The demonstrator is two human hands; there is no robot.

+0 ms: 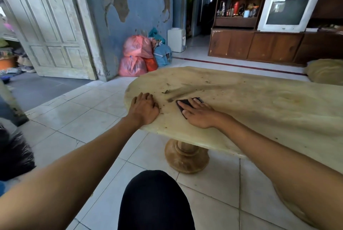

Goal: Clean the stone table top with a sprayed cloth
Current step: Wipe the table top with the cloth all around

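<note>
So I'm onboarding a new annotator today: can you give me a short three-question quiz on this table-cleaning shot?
1. True or false: the right hand lies flat on the dark cloth on the stone table top.
2. Multiple choice: the left hand is A) holding a spray bottle, B) resting on the table near its edge with nothing in it, C) off the table.
3. Fill in: dark bits of debris lie beyond and between the hands, and a dark ____ runs away from the cloth.

Key: 1 true. 2 B. 3 streak.
</note>
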